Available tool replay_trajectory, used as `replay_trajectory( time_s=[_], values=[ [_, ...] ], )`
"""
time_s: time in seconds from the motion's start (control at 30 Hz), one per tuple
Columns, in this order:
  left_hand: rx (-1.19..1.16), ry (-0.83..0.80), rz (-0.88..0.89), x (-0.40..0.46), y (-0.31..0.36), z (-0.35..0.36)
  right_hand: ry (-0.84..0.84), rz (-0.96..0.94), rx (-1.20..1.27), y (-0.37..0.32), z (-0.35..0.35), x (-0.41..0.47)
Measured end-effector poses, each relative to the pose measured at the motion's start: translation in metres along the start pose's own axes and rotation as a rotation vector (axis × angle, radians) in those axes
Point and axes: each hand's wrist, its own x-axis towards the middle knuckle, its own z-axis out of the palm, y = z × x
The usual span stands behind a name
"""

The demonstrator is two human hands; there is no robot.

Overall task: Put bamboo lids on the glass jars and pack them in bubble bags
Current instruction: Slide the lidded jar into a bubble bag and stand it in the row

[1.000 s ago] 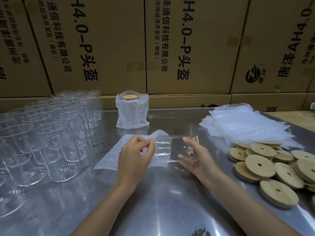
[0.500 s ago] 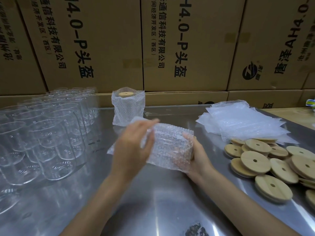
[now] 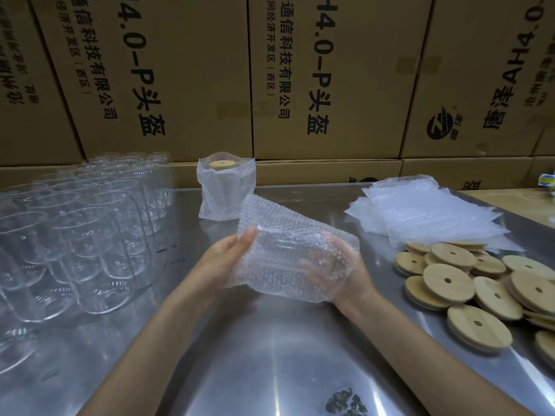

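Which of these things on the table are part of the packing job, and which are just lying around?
Part of the job:
- bagged jar, held in both hands
- finished bagged jar
- empty glass jars
- bamboo lids
- spare bubble bags

Just lying about:
- cardboard boxes
- dark smudge
- yellow-blue item, far right

Printed cardboard boxes (image 3: 186,76) stacked behind a shiny steel table (image 3: 270,355).

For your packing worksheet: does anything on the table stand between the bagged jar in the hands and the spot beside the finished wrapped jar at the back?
Nothing visible does. The bagged jar is held above bare steel table, just in front of the finished wrapped jar.
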Motion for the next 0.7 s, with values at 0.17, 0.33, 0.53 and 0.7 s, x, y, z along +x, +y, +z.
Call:
replay_trajectory(
  time_s=[0.17,0.33,0.53,0.7],
  values=[
    [-0.005,-0.016,0.029,-0.004,0.003,0.004,-0.052,-0.117,-0.028,-0.002,0.001,-0.003],
    [-0.097,-0.077,0.014,-0.007,0.002,0.004,-0.095,-0.134,-0.035,-0.004,0.002,-0.007],
    [-0.266,-0.087,-0.008,-0.007,-0.003,0.011,-0.114,-0.154,-0.185,-0.015,0.006,-0.003],
    [-0.59,0.011,0.033,-0.005,-0.003,0.024,0.307,-0.285,-0.301,-0.016,-0.009,0.002]
  ],
)
